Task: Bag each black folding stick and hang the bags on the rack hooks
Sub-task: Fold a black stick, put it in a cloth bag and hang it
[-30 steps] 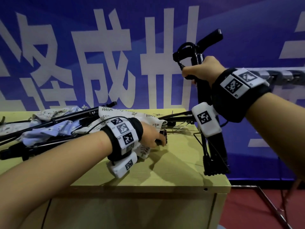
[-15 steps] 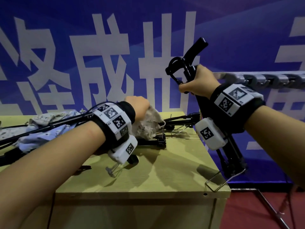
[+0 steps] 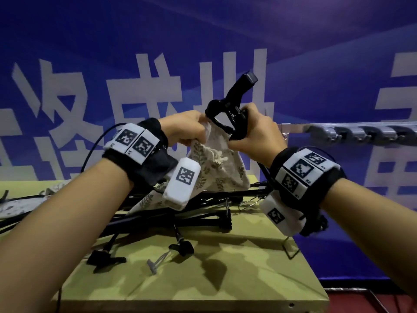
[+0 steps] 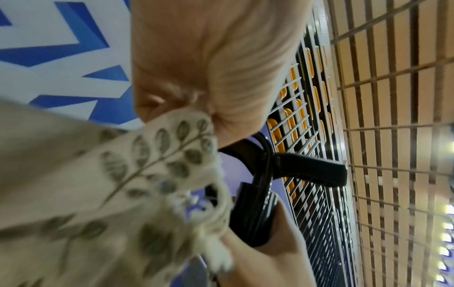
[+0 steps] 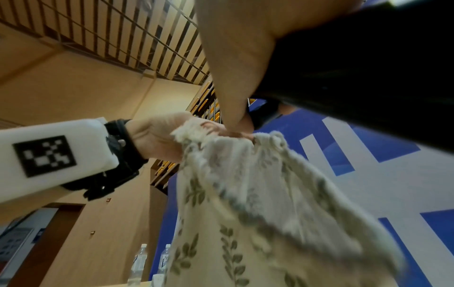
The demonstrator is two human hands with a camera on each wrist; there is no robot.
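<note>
**Bagging step: mouth of bag at the stick, not yet in**

My right hand (image 3: 255, 129) is wrapped around the black folding stick (image 3: 237, 102) just under its handle, fingers clamped, holding it up over the table (image 3: 203, 279). My left hand (image 3: 185, 127) pinches the rim of the leaf-print cloth bag (image 3: 216, 163) and holds it right against the stick's grip area, beside my right thumb. The bag hangs limp below my hands. I can't tell whether any of the stick is in it; it looks empty, mouth bunched.

Judgement: I'm mid-bagging on this stick. The next move needs the mouth spread open. With only one side pinched it will fold shut, so the stick's lower end has to be fed in while my left hand keeps the rim taut. The drawstring tassel (image 4: 216, 258) dangles near the opening and could snag.

More black sticks (image 3: 180, 213) and at least one more cloth bag (image 3: 18, 206) lie piled on the table, not bagged. The rack hooks (image 3: 352, 133) sit off to the right; nothing hangs on the ones in view.
</note>
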